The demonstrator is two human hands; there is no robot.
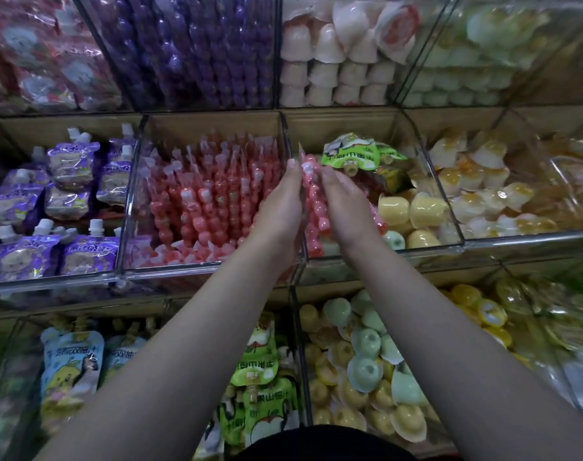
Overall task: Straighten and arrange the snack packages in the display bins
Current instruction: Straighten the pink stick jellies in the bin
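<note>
Bundle of pink jelly sticks: clear-wrapped chains of round pink beads with white twisted tips. Held upright, sandwiched between left hand and right hand. Fingers of both hands straight, pressed flat against bundle's sides. Bundle at clear divider, beside acrylic bin packed with rows of same sticks. Green spout pouch and yellow jelly cups just beyond right hand.

Head camera: single wide-angle view, worn on head, faces forward and down onto tiered bins; close, bins fill frame; left hand, right hand near centre.
</note>
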